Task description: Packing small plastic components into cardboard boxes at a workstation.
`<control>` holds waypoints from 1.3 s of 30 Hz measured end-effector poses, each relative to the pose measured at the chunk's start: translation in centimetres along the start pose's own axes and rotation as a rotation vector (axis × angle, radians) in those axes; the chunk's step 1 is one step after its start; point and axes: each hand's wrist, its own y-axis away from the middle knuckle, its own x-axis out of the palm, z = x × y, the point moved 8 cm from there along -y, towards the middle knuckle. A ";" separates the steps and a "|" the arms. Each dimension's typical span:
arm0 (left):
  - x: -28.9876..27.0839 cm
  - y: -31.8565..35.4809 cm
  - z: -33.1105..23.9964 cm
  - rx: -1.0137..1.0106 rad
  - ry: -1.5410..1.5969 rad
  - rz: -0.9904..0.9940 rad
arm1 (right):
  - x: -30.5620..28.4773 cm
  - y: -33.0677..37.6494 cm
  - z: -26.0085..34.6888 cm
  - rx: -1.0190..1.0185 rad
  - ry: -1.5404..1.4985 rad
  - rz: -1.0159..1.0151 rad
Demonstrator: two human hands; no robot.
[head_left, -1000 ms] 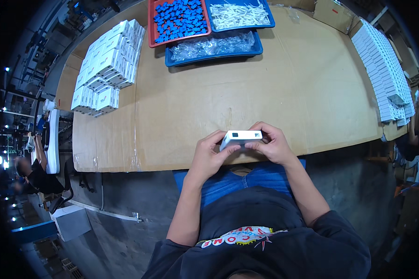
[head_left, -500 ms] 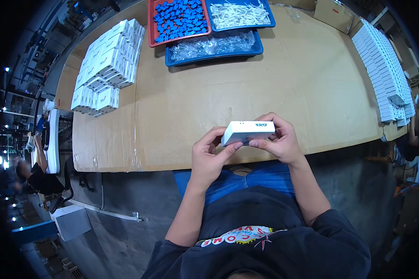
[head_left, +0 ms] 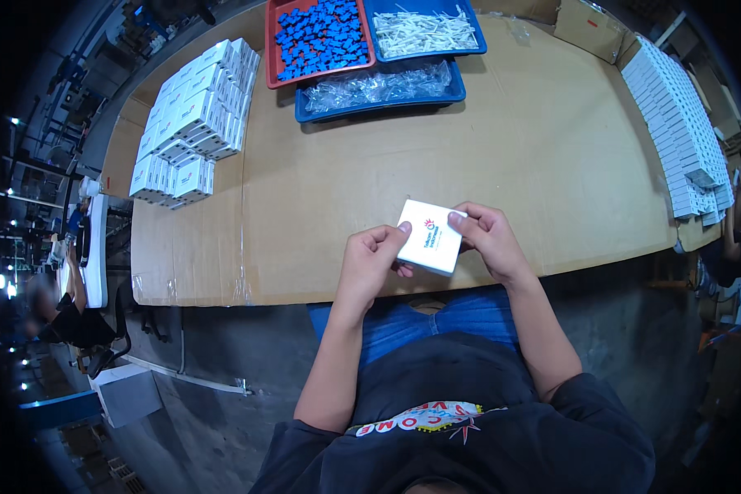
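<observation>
A flat, square white box [head_left: 431, 239] with a small red and dark print on its face is held between both hands, above the near edge of the table. My left hand [head_left: 373, 259] grips its left side, thumb on the printed face and fingers beneath. On the opposite side, my right hand [head_left: 489, 240] pinches the upper right corner, its thumb lying on top. The printed face is turned up, slightly tilted. Most of the fingers behind the box are hidden.
At the left stands a stack of similar white boxes [head_left: 191, 111]; another long stack [head_left: 671, 123] is at the far right. Toward the back are a red tray [head_left: 373, 59] of blue pieces, a blue tray [head_left: 482, 41] of white sticks and a blue tray [head_left: 305, 117] of clear plastic bags. Cardboard [head_left: 552, 156] covers the table.
The box has been turned from edge-on so that its printed face shows upward. Both hands have shifted their grip, with the thumbs now on that face.
</observation>
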 end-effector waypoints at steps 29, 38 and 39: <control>0.9 2.0 -0.7 0.239 0.287 -0.014 | 1.8 3.3 4.5 -0.238 0.178 -0.001; 2.6 3.5 -2.1 0.551 0.307 0.192 | 2.0 3.3 5.3 -0.564 0.327 -0.004; 2.8 3.6 -1.7 0.557 0.321 0.196 | 2.6 3.4 5.3 -0.537 0.233 0.037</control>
